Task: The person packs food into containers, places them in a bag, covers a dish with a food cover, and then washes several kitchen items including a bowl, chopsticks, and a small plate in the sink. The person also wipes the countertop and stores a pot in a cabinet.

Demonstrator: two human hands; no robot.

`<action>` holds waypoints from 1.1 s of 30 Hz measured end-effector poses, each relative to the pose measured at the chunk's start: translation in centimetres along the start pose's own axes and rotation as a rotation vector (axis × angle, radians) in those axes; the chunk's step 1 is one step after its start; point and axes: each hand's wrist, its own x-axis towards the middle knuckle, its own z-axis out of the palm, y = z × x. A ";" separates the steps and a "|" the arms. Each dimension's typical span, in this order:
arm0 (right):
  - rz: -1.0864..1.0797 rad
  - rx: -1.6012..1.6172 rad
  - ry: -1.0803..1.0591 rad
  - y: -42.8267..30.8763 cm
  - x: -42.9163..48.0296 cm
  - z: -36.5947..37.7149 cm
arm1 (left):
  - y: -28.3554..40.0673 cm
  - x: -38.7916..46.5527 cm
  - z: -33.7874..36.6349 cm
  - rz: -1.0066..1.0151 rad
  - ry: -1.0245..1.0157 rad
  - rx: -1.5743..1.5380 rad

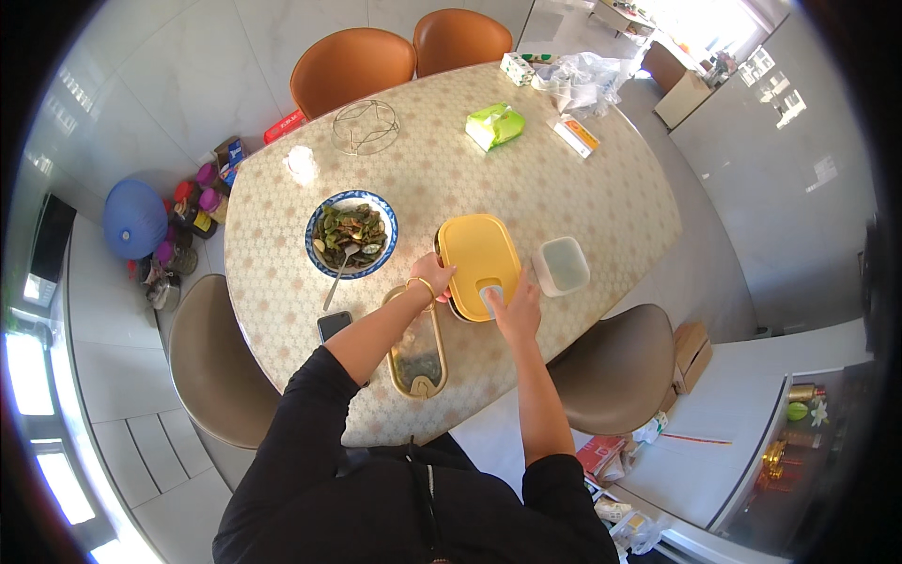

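Note:
A rectangular food container with a yellow lid (480, 254) stands on the patterned table, between both hands. My left hand (431, 273), with a gold bangle at the wrist, grips its left edge. My right hand (516, 307) lies at its lower right corner, thumb on the pale tab of the lid. Under my left forearm is a long glass container with a beige-rimmed lid (421, 366) and dark food inside. A small translucent square container (563, 266) stands to the right. At the left, a blue-and-white bowl (317, 262) holds cooked green vegetables and a metal spoon (338, 282).
A phone (334, 325) lies left of my left forearm. Farther back are a wire trivet (366, 127), a green tissue pack (495, 127), a small box (576, 135) and plastic bags (585, 79). Chairs (612, 370) surround the table (423, 176); jars stand on the floor at the left.

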 end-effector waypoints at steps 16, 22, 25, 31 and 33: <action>-0.326 -0.184 -0.102 0.1 4.2 3.8 | -0.8 2.9 -0.3 0.040 -0.076 0.181; -0.323 -0.282 -0.064 -0.2 4.0 4.4 | -0.8 2.4 -0.7 0.047 -0.138 0.100; -0.325 -0.331 -0.071 -0.6 4.0 4.5 | -0.5 2.2 -1.0 0.036 -0.175 0.088; -0.310 -0.337 -0.105 -0.8 4.0 4.3 | -0.1 2.9 -1.1 0.006 -0.184 0.124; -0.294 -0.343 -0.127 -0.7 4.1 4.4 | -0.2 3.4 -1.1 0.003 -0.191 0.129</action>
